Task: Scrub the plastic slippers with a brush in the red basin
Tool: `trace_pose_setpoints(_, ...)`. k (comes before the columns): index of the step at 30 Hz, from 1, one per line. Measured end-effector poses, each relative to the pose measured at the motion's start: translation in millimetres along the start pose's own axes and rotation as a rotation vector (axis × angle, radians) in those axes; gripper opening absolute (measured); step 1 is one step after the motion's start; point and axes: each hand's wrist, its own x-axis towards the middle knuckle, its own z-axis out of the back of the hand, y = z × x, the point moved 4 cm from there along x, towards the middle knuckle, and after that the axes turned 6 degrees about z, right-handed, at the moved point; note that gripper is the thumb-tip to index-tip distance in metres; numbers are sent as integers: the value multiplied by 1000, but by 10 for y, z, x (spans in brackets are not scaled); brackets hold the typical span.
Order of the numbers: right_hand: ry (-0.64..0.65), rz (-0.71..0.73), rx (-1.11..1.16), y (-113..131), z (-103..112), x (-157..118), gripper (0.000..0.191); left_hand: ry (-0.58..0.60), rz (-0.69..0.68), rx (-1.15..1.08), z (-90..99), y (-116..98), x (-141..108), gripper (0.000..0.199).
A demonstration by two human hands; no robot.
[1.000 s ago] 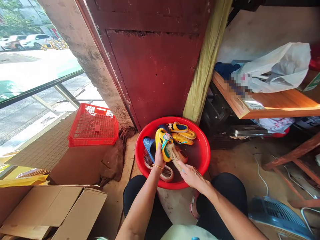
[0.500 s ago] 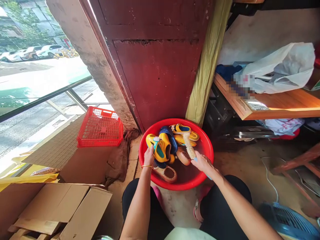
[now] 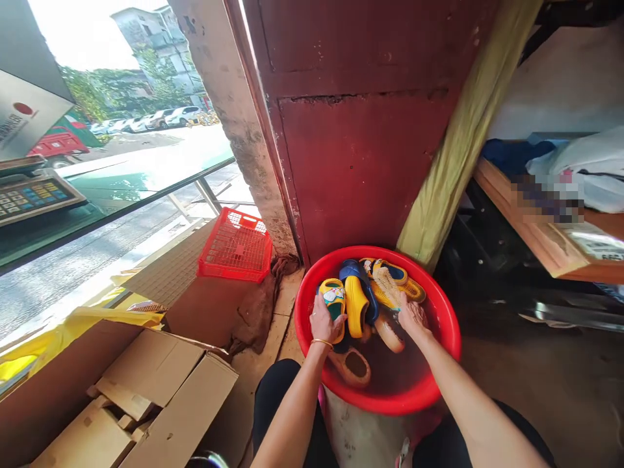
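Observation:
A round red basin (image 3: 441, 390) holds dark water and several shoes. My left hand (image 3: 325, 320) is closed on a yellow shoe (image 3: 333, 294) with a teal inside, at the basin's left. Beside it lie another yellow shoe (image 3: 356, 305) and a dark blue shoe (image 3: 373, 302). My right hand (image 3: 413, 318) grips a pale-bristled brush (image 3: 388, 286), held over yellow shoes at the back right. A tan shoe (image 3: 390, 333) rests in the middle, and a second tan shoe (image 3: 353, 367) lies near the front left rim.
A red plastic crate (image 3: 236, 244) stands left of the basin by a brown cloth (image 3: 256, 312). Open cardboard boxes (image 3: 180, 396) fill the lower left. Behind the basin is a dark red door (image 3: 361, 169); a wooden table (image 3: 541, 234) stands at the right.
The view has turned left, so the basin sits further right in it. The shoe in my left hand has turned more upright and come apart from the other yellow shoe. My right hand still holds the brush.

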Motion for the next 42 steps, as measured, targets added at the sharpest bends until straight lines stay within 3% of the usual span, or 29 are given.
trace_pose_setpoints(6, 69, 14, -17, -76, -174, -120, 57, 87, 112, 117, -173, 28, -8, 103)
trace_pose_setpoints(13, 51, 68, 17, -110, -43, -280, 47, 130, 203, 69, -198, 74, -53, 97)
trace_pose_setpoints(17, -5, 61, 99, -131, 41, -353, 40, -20, 200, 15, -102, 45, -88, 97)
trace_pose_setpoints(21, -6, 25, 152, -132, -5, -408, 46, -225, -25, 24, 30, -200, -170, 93)
trace_pose_setpoints(26, 29, -67, 182, -51, -133, -376, 50, -55, -221, 189, 10, -434, -224, 86)
trace_pose_setpoints(30, 33, -141, 170, 16, -186, -294, 53, 40, -135, 260, -59, -359, -182, 83)
trace_pose_setpoints(36, 14, -192, 170, -53, -122, -204, 73, 129, -12, 271, -200, -167, -155, 87)
trace_pose_setpoints(42, 122, -200, 156, -58, -45, -337, 73, 153, 65, 251, -233, -74, -152, 84)
